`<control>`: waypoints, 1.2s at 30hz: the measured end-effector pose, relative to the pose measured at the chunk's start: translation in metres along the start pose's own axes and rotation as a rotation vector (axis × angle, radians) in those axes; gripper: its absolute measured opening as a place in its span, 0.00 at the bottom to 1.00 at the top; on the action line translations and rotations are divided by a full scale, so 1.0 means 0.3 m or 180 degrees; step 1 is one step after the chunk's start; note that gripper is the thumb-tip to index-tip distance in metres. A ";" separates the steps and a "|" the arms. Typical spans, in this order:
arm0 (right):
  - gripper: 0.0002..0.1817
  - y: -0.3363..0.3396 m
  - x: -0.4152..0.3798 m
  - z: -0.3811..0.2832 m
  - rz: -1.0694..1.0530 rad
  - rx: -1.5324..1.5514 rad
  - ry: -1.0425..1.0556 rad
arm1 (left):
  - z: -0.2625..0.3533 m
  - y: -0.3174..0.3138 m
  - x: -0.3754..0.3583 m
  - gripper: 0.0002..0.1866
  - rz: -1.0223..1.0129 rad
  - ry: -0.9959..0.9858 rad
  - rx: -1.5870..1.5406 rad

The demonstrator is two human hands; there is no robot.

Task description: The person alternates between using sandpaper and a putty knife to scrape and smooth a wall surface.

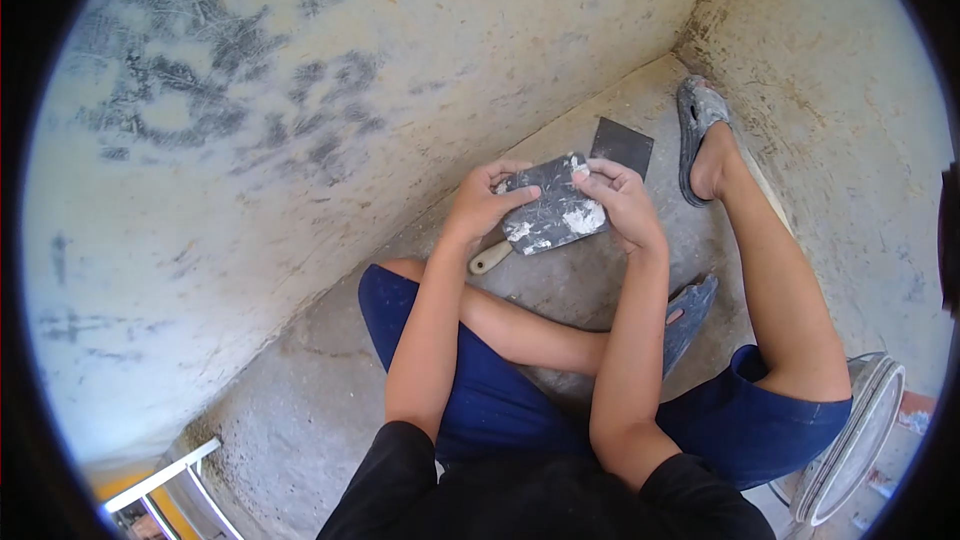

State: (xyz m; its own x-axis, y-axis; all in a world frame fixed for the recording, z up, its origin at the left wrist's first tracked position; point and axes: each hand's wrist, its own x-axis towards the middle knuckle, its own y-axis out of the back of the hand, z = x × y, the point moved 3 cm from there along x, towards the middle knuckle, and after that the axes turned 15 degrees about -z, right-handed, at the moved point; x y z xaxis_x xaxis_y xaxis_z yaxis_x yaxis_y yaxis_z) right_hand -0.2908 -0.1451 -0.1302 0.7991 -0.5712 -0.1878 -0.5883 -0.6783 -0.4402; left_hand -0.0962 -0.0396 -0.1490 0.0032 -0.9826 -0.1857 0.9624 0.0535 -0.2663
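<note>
My left hand (487, 202) grips the left side of a dark rectangular pad (548, 202) smeared with white plaster, its thumb lying across the top face. On the pad's right side, my right hand (622, 202) is closed too, with the thumb at the upper right corner. Most of the fingers are hidden behind it. Below the pad, a pale handle (490, 258) with a hole in its end pokes out; what it joins is covered. A flat dark sheet (624, 144) lies on the floor just beyond the right hand.
A scuffed wall (270, 140) with dark patches rises ahead and left, meeting another wall at the corner. My bent legs frame the concrete floor (330, 360). A grey clog (705, 110) is on one foot. A bucket (850, 440) stands right; a white metal frame (165, 475), lower left.
</note>
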 end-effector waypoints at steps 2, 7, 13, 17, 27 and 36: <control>0.17 -0.001 -0.005 -0.007 -0.0114 -0.0417 -0.0162 | -0.023 0.022 0.006 0.26 0.0282 0.0368 0.1462; 0.25 0.026 -0.013 0.076 -0.0168 -0.0724 -0.0846 | -0.052 -0.058 -0.059 0.39 0.0797 0.0414 0.3795; 0.30 -0.005 0.029 0.130 0.0001 0.0410 -0.0187 | 0.073 -0.253 -0.147 0.29 0.0400 -0.0540 0.3463; 0.25 -0.066 0.058 0.141 -0.0242 0.0232 -0.0302 | 0.020 -0.174 -0.154 0.20 0.0830 -0.0622 0.3532; 0.16 -0.190 0.101 0.203 -0.0404 -0.1193 0.0014 | 0.093 -0.002 -0.238 0.15 0.2032 -0.0622 0.1985; 0.27 -0.252 0.108 0.176 0.0174 -0.3624 -0.1460 | 0.037 0.102 -0.246 0.15 0.2394 0.0113 0.1930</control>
State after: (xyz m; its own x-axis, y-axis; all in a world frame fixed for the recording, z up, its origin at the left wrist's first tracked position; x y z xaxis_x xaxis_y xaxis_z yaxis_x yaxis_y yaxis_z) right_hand -0.2139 -0.0878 -0.1494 0.6044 -0.5520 -0.5745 -0.2113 -0.8063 0.5525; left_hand -0.0641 0.0327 -0.1329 0.6772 -0.7225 -0.1393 0.6888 0.5558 0.4655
